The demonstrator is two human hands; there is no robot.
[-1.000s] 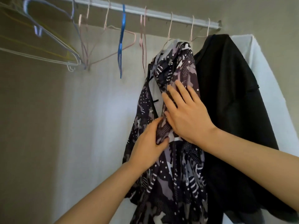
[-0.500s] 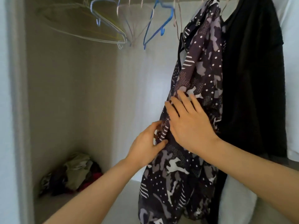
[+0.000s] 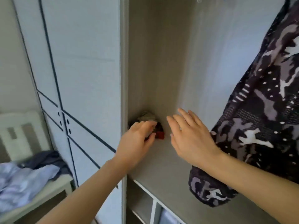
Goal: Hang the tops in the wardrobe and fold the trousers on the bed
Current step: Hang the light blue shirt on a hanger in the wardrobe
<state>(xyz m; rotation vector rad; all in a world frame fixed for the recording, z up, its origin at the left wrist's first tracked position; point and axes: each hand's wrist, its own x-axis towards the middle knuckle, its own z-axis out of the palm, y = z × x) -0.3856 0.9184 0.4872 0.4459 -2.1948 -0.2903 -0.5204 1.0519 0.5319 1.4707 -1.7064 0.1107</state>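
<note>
My left hand (image 3: pixel 137 139) hangs loosely curled and holds nothing. My right hand (image 3: pixel 192 138) is spread wide with straight fingers, also holding nothing. Both are left of the patterned top (image 3: pixel 258 118) and free of it. The top hangs inside the wardrobe, and its hanger is out of view above.

My right forearm crosses in front of the top's lower hem, and I cannot tell whether they touch. If I swing that arm away to the left, I judge it could catch the loose mesh cloth and drag the top askew or off its hanger. I cannot see how well it sits up there.

Further left of the top, behind my left hand, a crumpled heap of clothes (image 3: pixel 149 118) lies in the back corner on the wardrobe shelf (image 3: pixel 169 175). I could snag it by mistake.

Well left of the top, past the wardrobe door (image 3: pixel 80 62), a pale blue garment (image 3: pixel 24 180) and a dark garment (image 3: pixel 47 159) lie on what I take to be the bed (image 3: pixel 48 191). They are blurred, so I might mistake a top for trousers.

Half a second ago my right palm lay flat on the patterned top and my left hand touched its edge. Now both are off it. My view has swung left and down, so the hangers and the black top are gone, and the door and bed have come in.
</note>
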